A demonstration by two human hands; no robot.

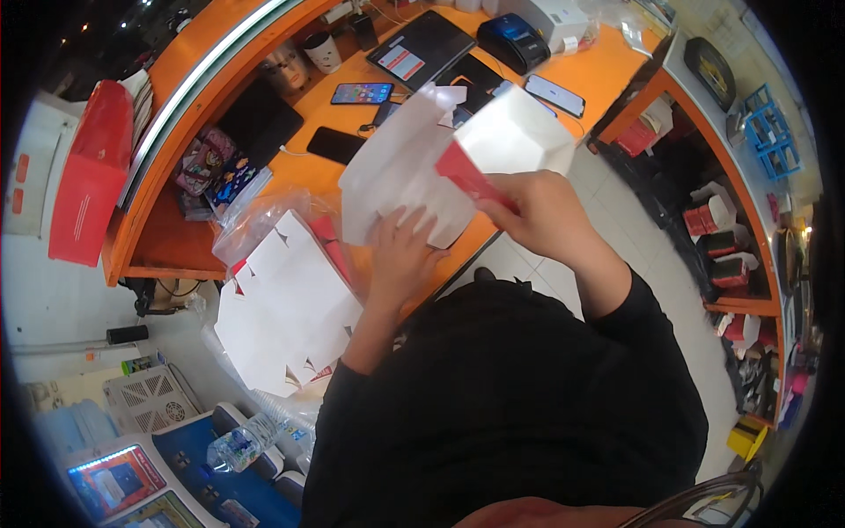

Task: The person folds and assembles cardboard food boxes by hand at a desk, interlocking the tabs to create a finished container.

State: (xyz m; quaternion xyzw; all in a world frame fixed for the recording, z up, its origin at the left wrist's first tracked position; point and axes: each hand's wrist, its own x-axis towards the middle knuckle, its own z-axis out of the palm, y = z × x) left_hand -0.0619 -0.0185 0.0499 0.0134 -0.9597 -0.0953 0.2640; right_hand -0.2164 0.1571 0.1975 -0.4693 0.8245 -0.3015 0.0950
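Note:
My right hand (539,216) grips the red-and-white paper food box (515,132) by its red side; the box is folded up, with its white inside facing up. Fingers spread, my left hand (407,242) lies flat on a sheet of whitish paper (396,167) on the orange counter. Left of that hand rests a stack of flat white box blanks (286,304) with slits along their edges, partly in a clear plastic bag (264,224). Some red shows beneath the top blank.
Several phones, among them a black one (337,145), lie on the orange counter (607,70) beside a tablet (422,48) and a card terminal (513,42). Folded red boxes (709,216) fill shelves at the right. A plastic bottle (242,444) lies at the lower left.

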